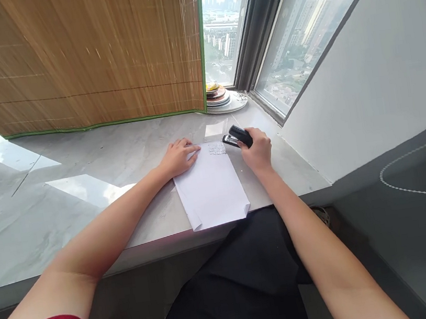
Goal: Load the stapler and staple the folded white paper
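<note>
Grey ledge [2, 210] spreads wide under paper [213, 191]. Left hand [180, 158] at paper's upper left corner, fingers spread, resting there, gripping nothing. Right hand [257, 150] beyond paper's upper right, closed around black stapler [240, 136]. Stapler's mouth gaping, nose right by that corner; touching or not, cannot tell. Silvery marks [217, 149], apparently staples, crowd paper's upper right: plenty done already, by looks. How many left? No telling.
</note>
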A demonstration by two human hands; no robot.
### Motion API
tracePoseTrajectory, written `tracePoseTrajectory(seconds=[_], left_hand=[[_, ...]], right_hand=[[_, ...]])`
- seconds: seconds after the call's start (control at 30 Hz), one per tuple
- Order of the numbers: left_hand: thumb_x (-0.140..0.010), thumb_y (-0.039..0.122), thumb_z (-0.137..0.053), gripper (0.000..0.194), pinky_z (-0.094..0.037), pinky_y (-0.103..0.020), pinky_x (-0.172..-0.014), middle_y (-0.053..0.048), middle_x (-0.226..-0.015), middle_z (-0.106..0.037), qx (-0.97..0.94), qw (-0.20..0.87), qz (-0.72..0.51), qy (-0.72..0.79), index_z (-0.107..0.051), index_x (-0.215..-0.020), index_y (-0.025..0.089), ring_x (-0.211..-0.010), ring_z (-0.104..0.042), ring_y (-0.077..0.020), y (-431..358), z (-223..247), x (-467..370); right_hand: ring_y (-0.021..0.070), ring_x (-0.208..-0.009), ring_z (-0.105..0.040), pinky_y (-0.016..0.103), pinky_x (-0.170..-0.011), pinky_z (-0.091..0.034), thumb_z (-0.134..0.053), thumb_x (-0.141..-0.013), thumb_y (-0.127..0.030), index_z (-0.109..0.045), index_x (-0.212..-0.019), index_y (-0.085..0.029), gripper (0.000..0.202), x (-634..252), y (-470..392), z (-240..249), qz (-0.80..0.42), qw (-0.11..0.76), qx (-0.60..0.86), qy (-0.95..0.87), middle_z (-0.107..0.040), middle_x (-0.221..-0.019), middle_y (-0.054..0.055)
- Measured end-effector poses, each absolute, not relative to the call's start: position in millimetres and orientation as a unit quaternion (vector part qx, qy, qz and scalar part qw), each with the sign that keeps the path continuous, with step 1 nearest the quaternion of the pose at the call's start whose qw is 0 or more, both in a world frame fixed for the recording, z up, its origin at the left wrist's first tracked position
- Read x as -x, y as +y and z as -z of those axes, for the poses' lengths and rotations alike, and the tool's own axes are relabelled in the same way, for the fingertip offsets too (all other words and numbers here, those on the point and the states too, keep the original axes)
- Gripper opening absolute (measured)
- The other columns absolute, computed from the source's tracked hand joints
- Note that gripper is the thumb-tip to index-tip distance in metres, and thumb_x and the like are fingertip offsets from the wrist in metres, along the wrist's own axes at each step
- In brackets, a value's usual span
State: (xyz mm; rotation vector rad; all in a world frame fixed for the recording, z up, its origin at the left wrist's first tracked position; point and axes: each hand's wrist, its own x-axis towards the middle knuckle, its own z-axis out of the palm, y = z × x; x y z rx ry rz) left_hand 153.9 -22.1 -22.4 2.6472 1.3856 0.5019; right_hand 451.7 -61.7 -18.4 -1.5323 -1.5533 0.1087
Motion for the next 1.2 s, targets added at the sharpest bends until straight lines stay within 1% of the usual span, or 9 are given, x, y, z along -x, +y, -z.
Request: tracePoseTrajectory(seconds=[0.1,0.23,0.5,0.63,0.73,0.83,0.97,1.07,1.2], left_hand=[[-0.105,0.023,-0.053,0.048,-0.044,-0.053,-0.114,-0.015,-0.145,-0.064,-0.865,0.043,-0.148,0.478,-0.076,-0.147,0.029,-0.137,-0.058,-0.0361,-19.2,22.8,-156.1],[-0.106,0.020,-0.050,0.051,-0.046,-0.052,-0.113,-0.015,-0.146,-0.064,-0.855,0.034,-0.146,0.497,-0.075,-0.149,0.031,-0.137,-0.058,-0.0355,-16.4,23.0,-156.1],[-0.105,0.021,-0.052,0.048,-0.048,-0.050,-0.114,-0.013,-0.145,-0.066,-0.851,0.031,-0.150,0.502,-0.077,-0.145,0.032,-0.135,-0.060,-0.0348,-14.3,24.6,-156.2],[-0.106,0.024,-0.052,0.045,-0.048,-0.054,-0.113,-0.018,-0.146,-0.064,-0.841,-0.005,-0.169,0.514,-0.077,-0.143,0.024,-0.135,-0.059,-0.0378,-13.7,21.6,-157.2],[-0.104,0.021,-0.051,0.040,-0.048,-0.055,-0.112,-0.021,-0.140,-0.066,-0.829,-0.040,-0.204,0.519,-0.083,-0.127,0.019,-0.131,-0.060,-0.0384,-16.4,17.7,-155.8],[-0.100,0.015,-0.047,0.040,-0.052,-0.049,-0.110,-0.018,-0.128,-0.071,-0.827,0.006,-0.231,0.513,-0.085,-0.115,0.020,-0.125,-0.065,-0.0343,-24.0,17.6,-151.5],[-0.095,0.014,-0.047,0.043,-0.054,-0.044,-0.112,-0.013,-0.127,-0.074,-0.831,0.094,-0.224,0.501,-0.084,-0.115,0.023,-0.125,-0.067,-0.0312,-33.9,22.3,-141.5],[-0.094,0.015,-0.047,0.042,-0.053,-0.045,-0.114,-0.014,-0.125,-0.074,-0.808,0.123,-0.259,0.514,-0.083,-0.114,0.021,-0.125,-0.067,-0.0305,-34.0,21.9,-129.5],[-0.093,0.020,-0.050,0.035,-0.054,-0.044,-0.109,-0.013,-0.123,-0.075,-0.753,0.172,-0.322,0.547,-0.082,-0.107,0.021,-0.114,-0.069,-0.0282,-28.4,15.3,-111.9]], right_hand=[[0.0303,-0.103,-0.071,0.046,-0.098,-0.057,-0.074,-0.082,-0.025,-0.076,-0.115,-0.023,0.033,-425.8,-77.1,9.2,-0.141,0.455,0.546,-0.689,-0.080,-0.110,0.008],[0.0249,-0.097,-0.071,0.039,-0.094,-0.055,-0.079,-0.077,-0.019,-0.077,-0.104,-0.024,0.028,-396.1,-90.3,9.9,-0.236,0.387,0.441,-0.775,-0.080,-0.103,0.002],[0.0268,-0.104,-0.070,0.040,-0.097,-0.053,-0.077,-0.082,-0.011,-0.078,-0.114,-0.026,0.035,-387.8,-85.9,22.2,-0.203,0.367,0.457,-0.785,-0.079,-0.111,0.004],[0.0289,-0.114,-0.069,0.043,-0.105,-0.052,-0.078,-0.085,-0.015,-0.077,-0.125,-0.026,0.041,-390.8,-84.6,27.8,-0.200,0.374,0.443,-0.790,-0.077,-0.118,0.007],[0.0273,-0.112,-0.070,0.043,-0.106,-0.052,-0.079,-0.086,-0.018,-0.076,-0.135,-0.026,0.050,-392.9,-86.1,29.8,-0.206,0.395,0.447,-0.775,-0.075,-0.121,0.008],[0.0272,-0.108,-0.070,0.043,-0.105,-0.053,-0.085,-0.082,-0.026,-0.076,-0.131,-0.025,0.049,-395.9,-87.3,29.9,-0.217,0.403,0.464,-0.759,-0.076,-0.118,0.008],[0.0263,-0.101,-0.071,0.041,-0.099,-0.053,-0.086,-0.081,-0.033,-0.076,-0.111,-0.026,0.032,-395.6,-89.3,28.3,-0.239,0.388,0.484,-0.747,-0.079,-0.109,0.004],[0.0249,-0.098,-0.070,0.040,-0.097,-0.053,-0.083,-0.082,-0.034,-0.074,-0.109,-0.026,0.029,-390.8,-91.8,26.6,-0.246,0.387,0.480,-0.748,-0.080,-0.106,0.004],[0.0245,-0.097,-0.069,0.039,-0.095,-0.052,-0.079,-0.082,-0.036,-0.074,-0.108,-0.026,0.028,-395.7,-95.2,22.9,-0.256,0.381,0.471,-0.753,-0.080,-0.104,0.003]])
